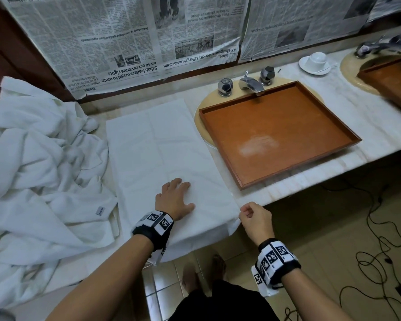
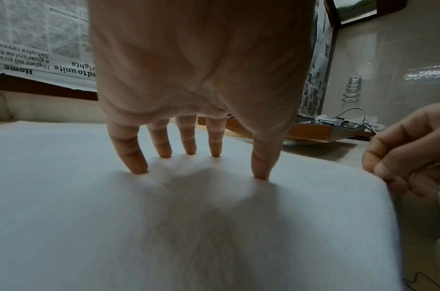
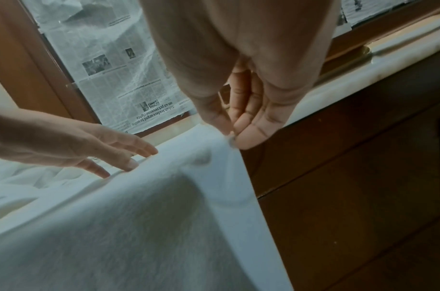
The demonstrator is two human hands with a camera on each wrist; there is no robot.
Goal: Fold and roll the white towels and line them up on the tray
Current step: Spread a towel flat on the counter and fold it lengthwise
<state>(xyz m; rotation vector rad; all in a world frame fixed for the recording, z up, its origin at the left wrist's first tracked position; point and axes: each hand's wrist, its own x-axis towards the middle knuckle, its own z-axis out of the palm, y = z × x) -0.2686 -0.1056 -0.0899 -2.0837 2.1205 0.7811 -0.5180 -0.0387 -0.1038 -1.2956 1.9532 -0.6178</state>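
Note:
A white towel [image 1: 162,147] lies flat and lengthwise on the marble counter, its near end hanging over the front edge. My left hand [image 1: 175,200] presses on the towel [image 2: 213,226] near that edge with straight, spread fingers [image 2: 139,157]. My right hand [image 1: 252,215] pinches the towel's right edge [image 3: 228,141] at the counter's front between thumb and fingertips. A brown wooden tray [image 1: 276,133] sits to the right over the sink, with nothing in it.
A heap of crumpled white towels [image 1: 39,158] fills the counter's left side. A chrome tap [image 1: 250,83] stands behind the tray. A white cup on a saucer [image 1: 314,62] stands farther right. Newspaper [image 1: 125,38] covers the back wall. Cables [image 1: 380,239] trail on the floor.

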